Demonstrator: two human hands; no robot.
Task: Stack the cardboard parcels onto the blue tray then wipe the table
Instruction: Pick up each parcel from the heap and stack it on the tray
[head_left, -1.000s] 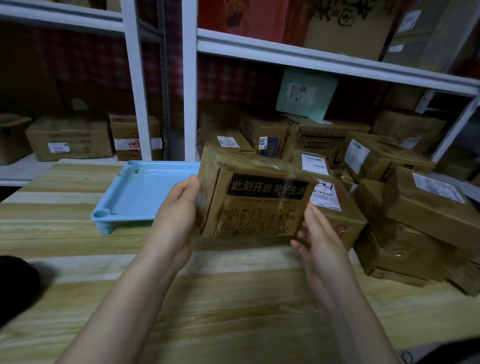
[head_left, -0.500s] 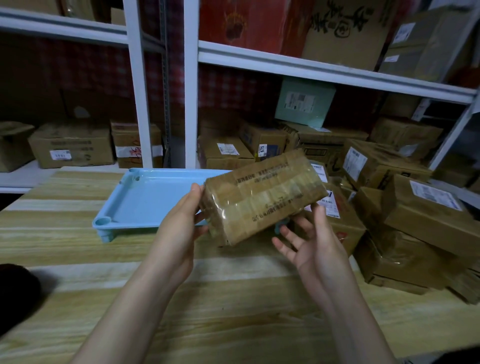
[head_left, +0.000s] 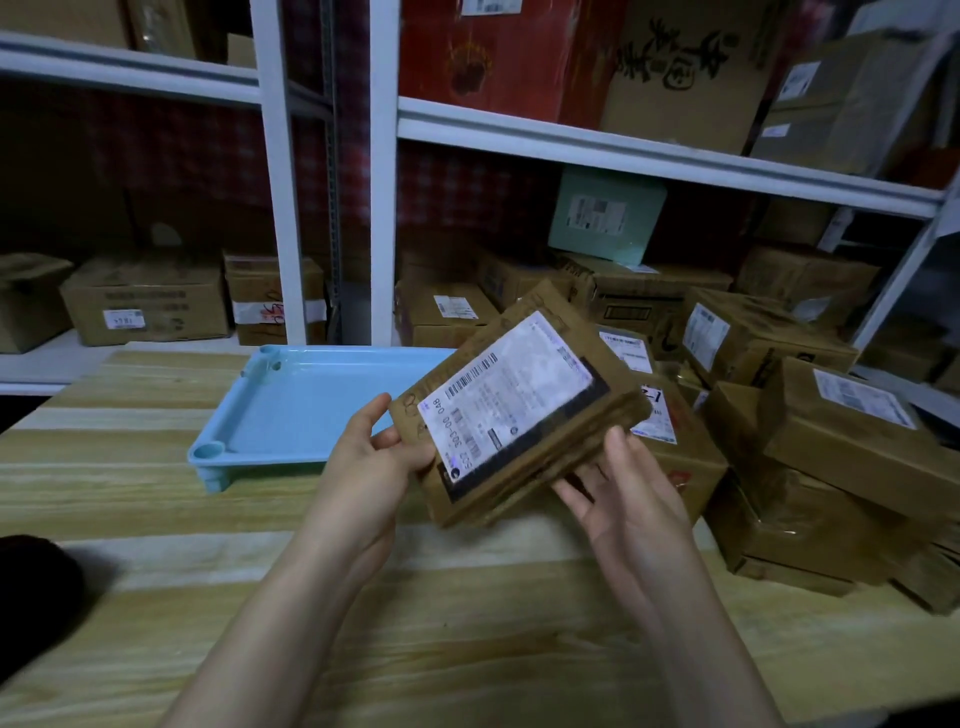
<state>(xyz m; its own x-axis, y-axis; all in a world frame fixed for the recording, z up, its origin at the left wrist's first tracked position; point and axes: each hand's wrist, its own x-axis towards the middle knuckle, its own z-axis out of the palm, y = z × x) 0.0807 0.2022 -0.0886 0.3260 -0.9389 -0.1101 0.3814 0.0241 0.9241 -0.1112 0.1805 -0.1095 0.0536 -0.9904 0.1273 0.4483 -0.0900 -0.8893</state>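
Left hand (head_left: 370, 467): fingers and thumb are curled round the lower-left corner of a cardboard parcel (head_left: 511, 415), gripping it firmly. Right hand (head_left: 631, 501): fingers are straight and spread beneath the parcel's lower-right edge, palm up, with the thumb lying against the side wall. It supports the parcel rather than clasping it.

The parcel is off the table, at the centre of the frame, tilted so that its face with the white shipping label and barcode is turned towards the camera. It partly covers the right end of the blue tray (head_left: 249, 460).

The blue tray sits on the wooden table (head_left: 467, 639), left of centre, and its visible part holds nothing. A pile of further cardboard parcels (head_left: 836, 441) occupies the table at the right of the frame. White metal shelving (head_left: 383, 171) loaded with boxes fills the upper half. A dark object (head_left: 31, 597) sits at the lower-left edge; it cannot be identified.
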